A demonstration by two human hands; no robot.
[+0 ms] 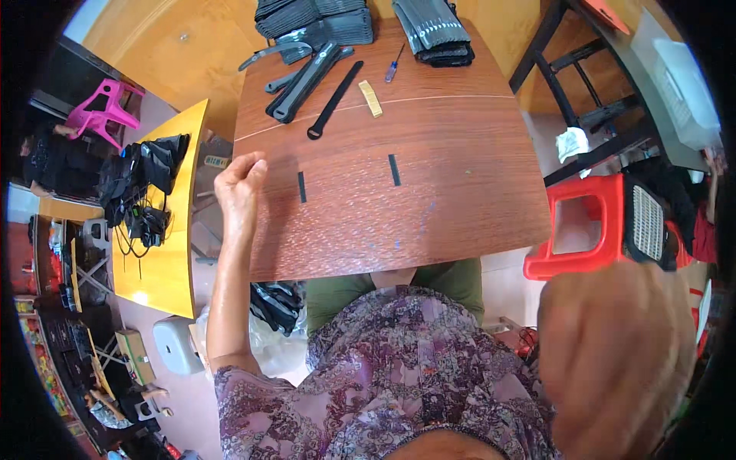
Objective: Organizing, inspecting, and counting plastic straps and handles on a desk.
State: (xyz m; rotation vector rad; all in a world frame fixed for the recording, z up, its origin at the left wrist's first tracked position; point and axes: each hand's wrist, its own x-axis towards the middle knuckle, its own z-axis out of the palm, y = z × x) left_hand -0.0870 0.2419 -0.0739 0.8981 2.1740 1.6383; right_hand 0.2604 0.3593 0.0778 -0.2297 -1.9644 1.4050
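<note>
My left hand [241, 182] is held in a loose fist over the left edge of the brown table [460, 222], with nothing showing from its fingers. Close to the camera at the lower right, my right hand [613, 353] is raised, smeared by motion, and its fingers cannot be made out. Two short dark strips [395, 170] lie apart on the tabletop, one of them just right of my left hand. Farther back are a single black strap [335, 100] with a holed end, a yellow folded strip [370, 100] and a small screwdriver [392, 69] with a blue handle.
Bundles of black straps [314, 80] and plastic-wrapped black stacks [433, 34] sit at the table's far side. A yellow table [176, 253] with black items stands to the left, a red plastic stool [567, 264] to the right. Other people are partly visible at both sides.
</note>
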